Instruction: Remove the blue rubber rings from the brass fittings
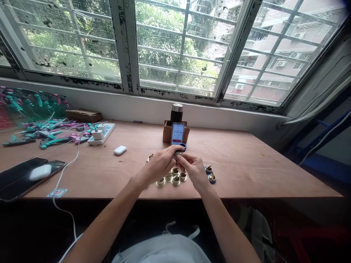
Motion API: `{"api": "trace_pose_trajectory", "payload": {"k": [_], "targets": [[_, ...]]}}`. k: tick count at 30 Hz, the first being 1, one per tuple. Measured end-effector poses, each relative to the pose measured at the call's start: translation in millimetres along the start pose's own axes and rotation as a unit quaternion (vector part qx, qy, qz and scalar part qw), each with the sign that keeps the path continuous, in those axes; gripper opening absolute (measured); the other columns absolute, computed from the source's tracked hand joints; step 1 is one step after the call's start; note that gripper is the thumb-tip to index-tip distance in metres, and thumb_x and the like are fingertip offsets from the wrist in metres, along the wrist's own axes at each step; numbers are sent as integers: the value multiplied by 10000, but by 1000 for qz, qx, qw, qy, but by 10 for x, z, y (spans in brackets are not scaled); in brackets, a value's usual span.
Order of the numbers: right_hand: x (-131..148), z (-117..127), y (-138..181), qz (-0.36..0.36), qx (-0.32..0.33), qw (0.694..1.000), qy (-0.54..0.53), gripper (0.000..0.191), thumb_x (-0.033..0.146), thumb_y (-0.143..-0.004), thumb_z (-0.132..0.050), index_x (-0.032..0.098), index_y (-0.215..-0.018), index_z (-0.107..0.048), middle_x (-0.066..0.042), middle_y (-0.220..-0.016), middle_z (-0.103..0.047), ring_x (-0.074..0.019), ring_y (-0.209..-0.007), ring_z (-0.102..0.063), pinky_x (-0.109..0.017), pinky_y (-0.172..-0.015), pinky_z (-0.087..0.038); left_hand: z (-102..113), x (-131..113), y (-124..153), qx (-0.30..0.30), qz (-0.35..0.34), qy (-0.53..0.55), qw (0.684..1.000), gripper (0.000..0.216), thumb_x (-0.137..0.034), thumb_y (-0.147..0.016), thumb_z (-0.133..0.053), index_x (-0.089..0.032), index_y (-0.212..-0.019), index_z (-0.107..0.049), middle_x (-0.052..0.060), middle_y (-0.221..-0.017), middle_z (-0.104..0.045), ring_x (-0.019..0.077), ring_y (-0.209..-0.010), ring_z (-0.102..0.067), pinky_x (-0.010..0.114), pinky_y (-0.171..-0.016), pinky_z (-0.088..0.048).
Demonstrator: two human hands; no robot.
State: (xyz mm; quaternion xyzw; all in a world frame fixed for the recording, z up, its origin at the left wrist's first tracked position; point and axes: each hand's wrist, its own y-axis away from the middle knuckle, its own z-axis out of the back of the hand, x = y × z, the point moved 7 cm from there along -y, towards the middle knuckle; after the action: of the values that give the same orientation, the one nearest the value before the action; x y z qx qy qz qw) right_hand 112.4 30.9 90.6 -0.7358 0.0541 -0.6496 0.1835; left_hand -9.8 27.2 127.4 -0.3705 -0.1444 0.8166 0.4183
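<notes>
Head view: left hand (157, 167) and right hand (194, 170) pinch a blue-ringed brass piece (179, 149) above a wooden table (260, 171)

Nearest the camera, the person's pale shirt (161, 250) fills the bottom edge, and both bare forearms reach forward to the middle of the table. The two hands meet there, curled rather than spread, their fingertips pressed together on the small piece, which is held clear of the tabletop. The fingers hide most of it, and only its blue rim and a little brass show.

Directly below the hands lies a tight cluster of brass caps (172, 178), with another brass cap (149, 157) just past the left hand. Two blue-ringed brass pieces (210, 174) sit to the right, just beside the right hand.

Toward the near left edge, a black smartphone (23, 179) lies flat with a white oval earbud case (40, 172) on it, and a white cable (61, 179) runs off the table edge. A second white earbud case (120, 150) lies farther in. Beyond it stands a white power strip (101, 133) with plugged-in chargers, and at far left is a heap of teal and pink plastic parts (41, 129).

At the far edge, a phone (177, 134) stands upright in a cardboard box (167, 132), with a steel-capped black flask (177, 113) behind it. A barred window (181, 47) looks out on trees and apartment blocks.
</notes>
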Motion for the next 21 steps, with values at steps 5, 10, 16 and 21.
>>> {"api": "trace_pose_trajectory", "payload": {"k": [5,10,16,21], "targets": [[4,35,3,18,-13,1000,-8,299,472,-870,-775,182,-804,-738,21,-642,-542,-100,-558,-423,-248,-515,-341,59,-1,-14,-32,4,36,999,358,-202,-1053,-456,-237,-1400,-536,89,-1310,-672,217,-1132,-677,363,-969,-550],[28,79,4,33,-31,999,-12,250,444,-885,-760,196,-898,-788,19,-647,-549,-103,-549,-423,-252,-510,-358,140,15,-24,-81,2,53,995,398,-225,-1010,-581,-228,-1407,-548,97,-1279,-681,213,-1089,-681,365,-939,-581],[54,99,8,32,-51,998,-13,273,472,-883,-754,201,-876,-773,18,-626,-570,-114,-521,-475,-267,-509,-410,241,-55,-30,-132,-25,29,991,337,-254,-975,-664,-219,-1309,-635,93,-1221,-678,202,-1020,-670,356,-890,-587],[40,72,13,24,-36,998,-43,279,467,-891,-755,190,-859,-744,-4,-722,-639,-100,-516,-529,-250,-492,-415,270,-110,-11,-174,-30,30,984,278,-283,-1043,-566,-230,-1304,-648,91,-1239,-676,214,-1105,-669,362,-941,-570]]}}
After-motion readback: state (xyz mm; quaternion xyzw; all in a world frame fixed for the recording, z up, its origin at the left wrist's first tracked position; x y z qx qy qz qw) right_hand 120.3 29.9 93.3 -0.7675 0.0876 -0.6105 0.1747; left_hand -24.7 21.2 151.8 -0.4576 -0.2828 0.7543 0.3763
